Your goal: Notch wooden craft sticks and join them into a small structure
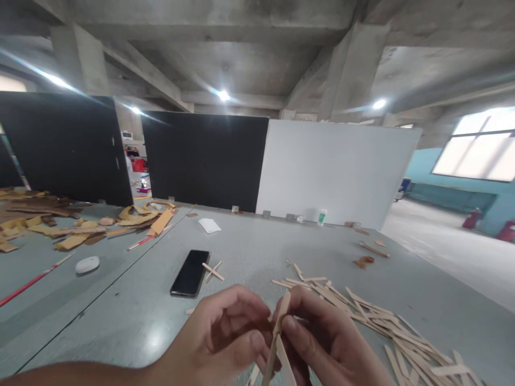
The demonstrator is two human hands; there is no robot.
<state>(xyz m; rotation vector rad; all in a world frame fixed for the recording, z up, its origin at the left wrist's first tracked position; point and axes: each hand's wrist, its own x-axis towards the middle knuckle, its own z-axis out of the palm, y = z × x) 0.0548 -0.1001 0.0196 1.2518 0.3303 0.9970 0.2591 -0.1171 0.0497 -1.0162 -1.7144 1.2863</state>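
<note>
My right hand [325,338] pinches a few flat wooden craft sticks [284,305] between thumb and fingers; they cross and meet near the thumb tip. Where they join, a small band or wrap seems to sit, too small to make out. Just left of them is my left hand [229,338], its fingers curled and its thumb apart from the index finger. Its fingertips come close to the sticks; whether the lower ones touch is unclear. Beyond my left hand, two crossed sticks [213,271] lie by a black phone [190,273], one overlapping its edge.
A loose pile of craft sticks [386,321] spreads across the right of the grey table [132,316]. A white earbud case [87,265], a red-and-white rod [34,281] and brown scraps [72,228] lie left. Black [205,161] and white [325,166] panels stand at the back.
</note>
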